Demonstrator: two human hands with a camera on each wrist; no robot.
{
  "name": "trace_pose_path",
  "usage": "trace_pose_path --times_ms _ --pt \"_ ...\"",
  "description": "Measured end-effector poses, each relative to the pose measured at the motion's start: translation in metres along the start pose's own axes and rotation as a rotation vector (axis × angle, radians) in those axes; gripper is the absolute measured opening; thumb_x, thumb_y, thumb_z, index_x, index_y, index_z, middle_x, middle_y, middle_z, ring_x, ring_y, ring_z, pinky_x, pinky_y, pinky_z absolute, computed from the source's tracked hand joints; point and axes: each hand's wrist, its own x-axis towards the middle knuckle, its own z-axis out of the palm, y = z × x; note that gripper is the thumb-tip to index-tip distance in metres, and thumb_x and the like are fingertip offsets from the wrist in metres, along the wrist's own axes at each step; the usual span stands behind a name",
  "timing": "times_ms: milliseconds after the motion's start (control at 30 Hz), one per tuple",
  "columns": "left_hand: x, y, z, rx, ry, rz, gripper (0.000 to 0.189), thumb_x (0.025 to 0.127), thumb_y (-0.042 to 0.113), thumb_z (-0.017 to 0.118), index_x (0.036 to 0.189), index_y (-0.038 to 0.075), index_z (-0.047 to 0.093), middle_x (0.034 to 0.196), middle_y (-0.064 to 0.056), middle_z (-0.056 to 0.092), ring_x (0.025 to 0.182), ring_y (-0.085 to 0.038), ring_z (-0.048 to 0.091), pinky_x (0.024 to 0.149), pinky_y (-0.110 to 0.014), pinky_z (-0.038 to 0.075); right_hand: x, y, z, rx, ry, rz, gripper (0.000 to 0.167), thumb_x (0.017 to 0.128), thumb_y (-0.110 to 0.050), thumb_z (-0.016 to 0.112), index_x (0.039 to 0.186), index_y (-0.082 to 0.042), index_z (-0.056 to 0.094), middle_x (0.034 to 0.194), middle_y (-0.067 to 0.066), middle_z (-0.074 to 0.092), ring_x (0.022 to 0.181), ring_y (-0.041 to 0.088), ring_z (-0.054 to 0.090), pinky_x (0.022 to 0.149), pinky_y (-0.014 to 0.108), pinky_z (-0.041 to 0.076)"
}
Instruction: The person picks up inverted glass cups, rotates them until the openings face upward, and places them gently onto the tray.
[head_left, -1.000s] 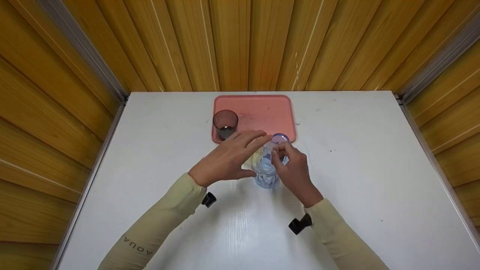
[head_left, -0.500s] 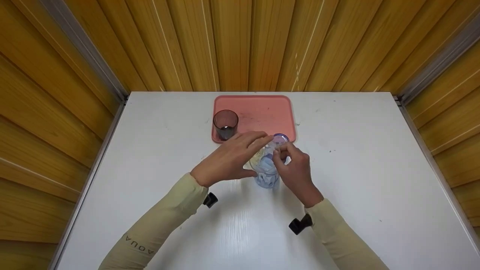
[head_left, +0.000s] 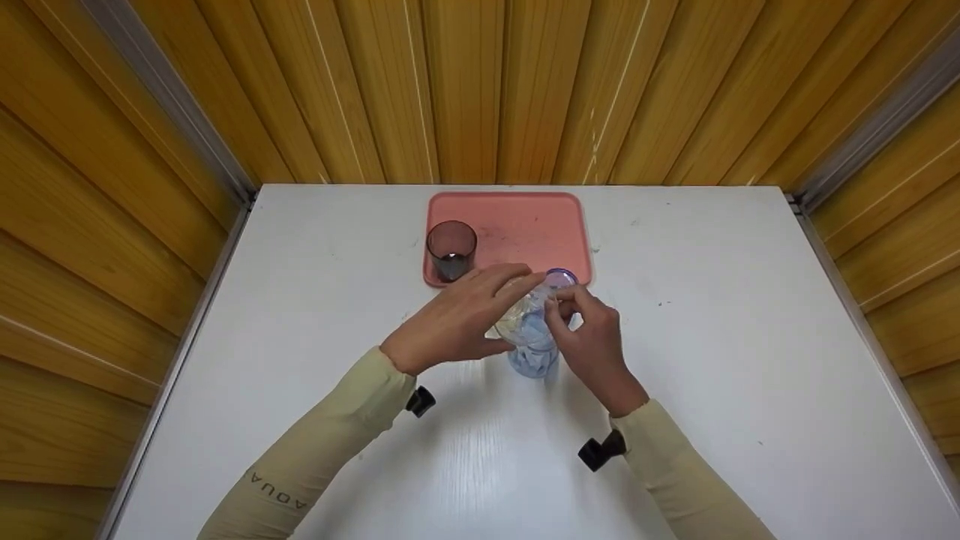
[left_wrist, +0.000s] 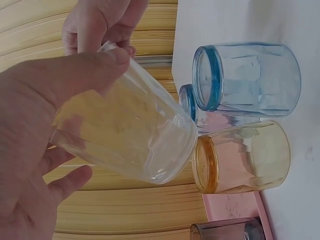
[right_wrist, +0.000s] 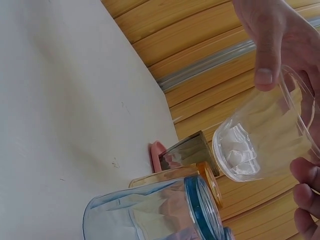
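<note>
My left hand (head_left: 457, 319) holds a clear plastic cup (left_wrist: 135, 130) by its rim, thumb on the near side and other fingers spread round the far side. The cup is tilted, and its rim shows a doubled edge in the right wrist view. At the right side of that rim, my right hand (head_left: 592, 334) pinches with thumb and index finger. Right beneath the cup stand a blue tinted cup (left_wrist: 255, 77), a yellow tinted cup (left_wrist: 250, 157) and, partly hidden behind the blue one, another with a blue ring (left_wrist: 187, 100).
A pink tray (head_left: 540, 225) lies at the back of the white table (head_left: 712, 315). On the tray's left side stands a dark tinted cup (head_left: 452, 244). Wood-patterned panels (head_left: 465, 90) rise behind the table and along both sides.
Both hands stay almost in place on the clear cup, with the cup shifting slightly between them. The tray and the dark cup have not moved.
</note>
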Motion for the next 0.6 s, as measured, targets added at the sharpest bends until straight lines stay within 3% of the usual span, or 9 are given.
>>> trace_pose_path --times_ms 200,367,600 --pt "-0.0011 -0.0022 0.0000 -0.006 0.013 0.001 0.096 0.074 0.034 0.084 0.151 0.018 0.029 0.147 -0.002 0.043 0.137 -0.017 0.040 0.116 -0.037 0.035 -0.0003 -0.0007 -0.0004 0.003 -0.032 0.032 0.017 0.092 -0.015 0.065 0.105 -0.004 0.064 0.079 0.002 0.067 0.072 0.008 0.059 0.064 0.026 0.053" --pt "-0.0028 -0.0037 -0.0005 0.001 0.032 0.004 0.095 0.076 0.036 0.081 0.152 0.017 0.028 0.147 -0.004 0.042 0.136 -0.017 0.041 0.114 -0.039 0.037 -0.0020 -0.0011 -0.0015 0.043 -0.071 0.074 0.026 0.096 -0.019 0.059 0.118 -0.006 0.060 0.096 0.004 0.069 0.085 0.010 0.061 0.078 0.024 0.055" --pt "-0.0031 -0.0049 -0.0024 -0.013 0.032 -0.034 0.091 0.080 0.044 0.076 0.152 0.020 0.026 0.149 -0.003 0.041 0.137 -0.018 0.041 0.115 -0.041 0.036 -0.0053 0.0006 -0.0026 0.082 -0.106 0.080 0.035 0.098 -0.008 0.044 0.131 -0.005 0.053 0.121 0.008 0.064 0.107 0.017 0.061 0.093 0.034 0.053"
